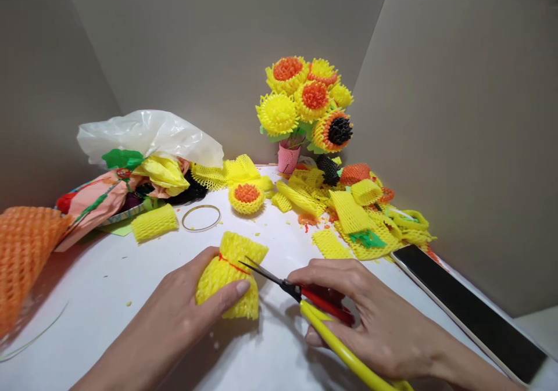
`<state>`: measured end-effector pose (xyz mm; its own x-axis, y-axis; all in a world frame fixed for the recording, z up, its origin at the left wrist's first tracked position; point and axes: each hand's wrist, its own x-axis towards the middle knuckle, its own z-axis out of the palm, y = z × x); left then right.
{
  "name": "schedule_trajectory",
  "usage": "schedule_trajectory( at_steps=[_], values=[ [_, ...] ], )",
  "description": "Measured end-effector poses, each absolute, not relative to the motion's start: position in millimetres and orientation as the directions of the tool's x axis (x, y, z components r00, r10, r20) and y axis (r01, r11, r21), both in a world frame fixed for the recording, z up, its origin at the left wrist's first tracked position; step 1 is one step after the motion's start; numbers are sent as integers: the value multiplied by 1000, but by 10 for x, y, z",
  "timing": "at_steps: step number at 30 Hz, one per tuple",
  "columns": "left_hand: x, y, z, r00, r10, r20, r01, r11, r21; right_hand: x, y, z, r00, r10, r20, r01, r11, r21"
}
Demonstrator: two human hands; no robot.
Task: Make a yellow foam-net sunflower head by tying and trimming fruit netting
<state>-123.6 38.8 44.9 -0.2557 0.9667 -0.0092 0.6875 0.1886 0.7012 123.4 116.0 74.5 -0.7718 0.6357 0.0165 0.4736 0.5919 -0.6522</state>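
Note:
A piece of yellow foam netting (231,251), cinched around its middle by a thin red tie (234,265), is held in my left hand (192,292). My thumb presses across its front, and the fingers behind it are hidden. Scissors (344,350) with one yellow and one red handle are in my right hand (361,304). Their dark blades are slightly parted and reach to the netting near the red tie. Whether the blades touch it, I cannot tell. Just beyond sits a yellow foam-net flower (246,196) with an orange centre.
Foam-net flowers (300,97) stand in a pink pot (288,158) at the back. Yellow netting scraps (349,211) lie heaped at right, near a phone (466,309). A bangle (201,218), a plastic bag (150,135) and orange netting (30,257) are on the left.

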Motion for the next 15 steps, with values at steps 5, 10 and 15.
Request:
schedule_trajectory(
  at_steps=[5, 10, 15],
  values=[
    [-1266, 384, 428, -238, 971, 32, 682, 144, 717, 1243, 1141, 736, -756, 654, 19, 478, 573, -666],
    [-1249, 385, 381, -295, 955, -24, 696, 232, 679, 1219, 1146, 701, -784, 620, 34, 451, 606, -655],
    [-1238, 405, 404, -301, 954, -5, 699, 224, 679, 1234, 1150, 693, -776, 626, 73, 446, 628, -638]
  ],
)
